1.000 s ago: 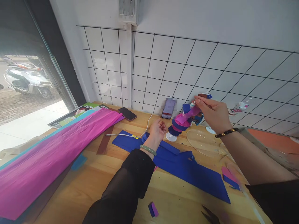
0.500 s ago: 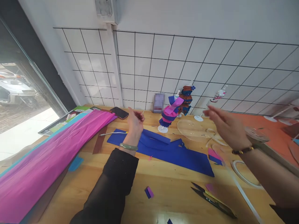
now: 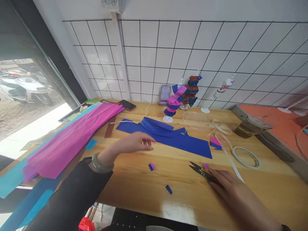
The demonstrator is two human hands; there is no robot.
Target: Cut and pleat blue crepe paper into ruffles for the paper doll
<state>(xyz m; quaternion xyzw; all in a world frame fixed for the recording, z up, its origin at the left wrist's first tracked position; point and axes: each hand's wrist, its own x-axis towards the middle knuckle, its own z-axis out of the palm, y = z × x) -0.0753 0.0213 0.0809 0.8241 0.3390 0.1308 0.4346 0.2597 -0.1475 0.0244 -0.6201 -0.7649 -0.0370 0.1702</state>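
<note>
My left hand [image 3: 137,142] hovers over the near side of the blue crepe-paper strip [image 3: 190,144], its fingers loosely curled, with a gap to the thumb and nothing visible in it. My right hand [image 3: 231,187] is down on the table at a pair of black thread snips [image 3: 202,171]. Its fingers and thumb lie on either side of the snips' handles, which they mostly hide; the pointed blades show, spread apart and aimed away to the left. A small pink scrap [image 3: 205,166] lies beside the blades.
Pink paper sheets [image 3: 79,138] cover the left side, near a phone [image 3: 127,105]. At the back stand bow-covered holders [image 3: 174,101]. A roll of white tape [image 3: 245,158] and a lidded cup [image 3: 251,126] are at right. Paper scraps [image 3: 168,189] lie in front.
My right hand has come down from above the table's far side to the snips. My left hand has drawn back toward me from beyond the blue strip. The view has tilted downward.
</note>
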